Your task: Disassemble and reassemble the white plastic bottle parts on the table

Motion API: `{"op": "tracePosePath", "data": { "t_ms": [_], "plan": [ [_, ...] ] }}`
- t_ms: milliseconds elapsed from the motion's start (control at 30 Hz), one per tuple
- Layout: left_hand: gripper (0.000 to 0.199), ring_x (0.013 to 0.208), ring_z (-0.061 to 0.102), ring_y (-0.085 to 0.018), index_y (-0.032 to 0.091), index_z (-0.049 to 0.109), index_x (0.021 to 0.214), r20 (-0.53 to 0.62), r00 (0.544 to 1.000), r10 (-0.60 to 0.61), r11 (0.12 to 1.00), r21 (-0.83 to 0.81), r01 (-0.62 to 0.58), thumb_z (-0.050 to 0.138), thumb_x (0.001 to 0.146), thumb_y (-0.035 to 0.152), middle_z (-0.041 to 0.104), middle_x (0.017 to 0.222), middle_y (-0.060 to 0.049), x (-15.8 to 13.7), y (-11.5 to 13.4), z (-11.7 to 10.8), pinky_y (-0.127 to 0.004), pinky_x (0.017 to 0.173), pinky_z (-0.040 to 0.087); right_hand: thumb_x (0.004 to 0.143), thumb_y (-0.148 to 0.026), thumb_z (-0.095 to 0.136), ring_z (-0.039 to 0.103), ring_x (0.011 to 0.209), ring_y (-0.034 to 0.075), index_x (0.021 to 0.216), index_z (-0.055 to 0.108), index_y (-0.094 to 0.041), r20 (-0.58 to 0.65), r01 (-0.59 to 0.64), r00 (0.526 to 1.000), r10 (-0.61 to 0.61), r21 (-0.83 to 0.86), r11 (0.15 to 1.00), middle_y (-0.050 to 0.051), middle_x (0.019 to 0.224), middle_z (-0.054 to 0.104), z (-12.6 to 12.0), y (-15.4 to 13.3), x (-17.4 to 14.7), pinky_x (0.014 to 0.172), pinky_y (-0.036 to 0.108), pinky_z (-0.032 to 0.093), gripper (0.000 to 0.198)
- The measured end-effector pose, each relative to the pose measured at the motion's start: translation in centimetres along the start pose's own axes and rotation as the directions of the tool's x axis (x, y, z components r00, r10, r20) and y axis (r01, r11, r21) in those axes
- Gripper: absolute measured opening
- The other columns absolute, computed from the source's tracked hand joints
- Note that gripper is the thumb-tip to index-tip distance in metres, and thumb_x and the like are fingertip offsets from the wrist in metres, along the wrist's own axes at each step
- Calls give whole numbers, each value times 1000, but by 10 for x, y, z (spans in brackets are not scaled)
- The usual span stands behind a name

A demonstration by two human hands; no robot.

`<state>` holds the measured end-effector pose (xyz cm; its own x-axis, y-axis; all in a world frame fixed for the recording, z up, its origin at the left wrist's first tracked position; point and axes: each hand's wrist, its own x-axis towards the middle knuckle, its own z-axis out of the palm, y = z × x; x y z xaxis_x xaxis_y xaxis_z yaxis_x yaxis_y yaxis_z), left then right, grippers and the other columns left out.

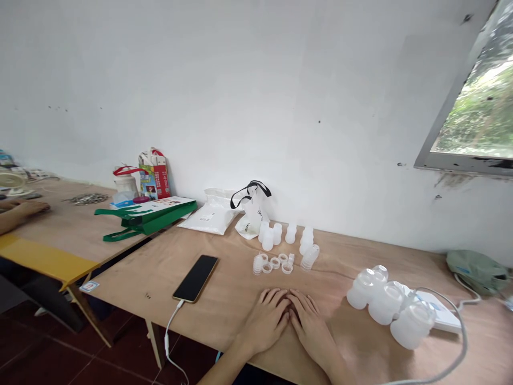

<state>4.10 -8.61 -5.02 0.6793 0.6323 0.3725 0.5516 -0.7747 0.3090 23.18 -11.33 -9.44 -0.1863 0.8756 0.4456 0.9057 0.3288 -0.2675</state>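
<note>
My left hand lies palm down on the wooden table, fingers stretched out, holding nothing. Beside it rests my right hand, also flat and empty, and the two meet at the thumbs and forefingers. Just beyond my fingertips are several white plastic rings and a ribbed translucent piece tilted on its side. Farther back stand several small frosted bottles. To the right of my hands is a group of larger frosted containers with clear rounded tops.
A black phone with a white cable lies on the left. Behind are a white plastic package, a white bag with black handles and a green bag. A grey cable curves at right. Another person's hand rests on the neighbouring table.
</note>
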Motion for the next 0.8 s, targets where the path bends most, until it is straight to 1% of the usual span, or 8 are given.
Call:
{"op": "tracePosePath", "data": {
  "t_ms": [333, 500, 567, 600, 667, 700, 733, 800],
  "plan": [
    [34, 133, 50, -25, 25, 55, 135, -12, 1000, 10, 1000, 12, -9, 51, 102, 20, 56, 145, -5, 1, -2, 2, -46, 116, 38, 97, -17, 42, 59, 133, 24, 137, 60, -24, 1, 1, 1000, -1, 6, 1000, 8, 143, 64, -1, -1, 0, 116, 49, 45, 45],
    [31, 133, 50, -25, 25, 55, 132, -10, 1000, 14, 1000, 10, -14, 51, 102, 20, 55, 146, -6, 0, 0, 2, -46, 115, 38, 97, -18, 42, 59, 133, 25, 137, 60, -23, 5, 0, 1000, 0, 5, 1000, 8, 143, 64, -1, -1, 0, 116, 49, 44, 44],
    [29, 131, 51, -24, 25, 56, 129, -23, 1000, 13, 1000, -17, -14, 52, 101, 19, 57, 143, -5, 0, 0, 3, -44, 114, 38, 97, -18, 42, 59, 133, 25, 137, 61, -23, 11, 3, 1000, -3, -2, 1000, 8, 142, 64, -3, -1, 1, 116, 50, 45, 44],
    [26, 126, 54, -24, 25, 58, 125, -39, 999, -14, 999, -45, 13, 52, 101, 18, 60, 137, -5, 1, 0, 3, -42, 112, 41, 98, -19, 42, 60, 132, 25, 136, 61, -23, 15, 3, 1000, -2, -7, 1000, 8, 142, 64, -4, -2, 1, 116, 50, 45, 43],
    [15, 110, 60, -22, 24, 61, 109, -104, 984, -147, 986, -98, 137, 52, 99, 18, 64, 118, -4, 5, -3, 3, -38, 100, 47, 99, -20, 42, 59, 133, 25, 133, 63, -25, 28, -2, 1000, 2, -16, 1000, 7, 142, 64, -7, -4, 1, 116, 50, 45, 41],
    [10, 102, 61, -22, 23, 61, 100, -153, 960, -236, 969, -116, 220, 52, 97, 18, 63, 108, -4, 7, -7, 2, -38, 94, 49, 99, -20, 42, 59, 133, 25, 132, 64, -25, 34, -5, 999, 6, -18, 1000, 7, 143, 64, -8, -5, 2, 116, 50, 45, 40],
    [9, 96, 61, -23, 22, 60, 93, -209, 924, -320, 946, -129, 298, 52, 97, 19, 61, 102, -4, 9, -12, 0, -38, 89, 50, 100, -21, 41, 59, 134, 25, 131, 65, -25, 39, -9, 999, 9, -19, 1000, 7, 143, 64, -10, -5, 2, 117, 50, 44, 39],
    [9, 96, 60, -25, 21, 61, 92, -318, 851, -417, 909, -142, 393, 53, 96, 23, 57, 101, -6, 11, -26, -7, -41, 89, 50, 101, -22, 41, 58, 134, 26, 130, 65, -25, 45, -14, 999, 14, -18, 1000, 6, 144, 63, -11, -7, 2, 117, 51, 44, 38]
  ]
}}
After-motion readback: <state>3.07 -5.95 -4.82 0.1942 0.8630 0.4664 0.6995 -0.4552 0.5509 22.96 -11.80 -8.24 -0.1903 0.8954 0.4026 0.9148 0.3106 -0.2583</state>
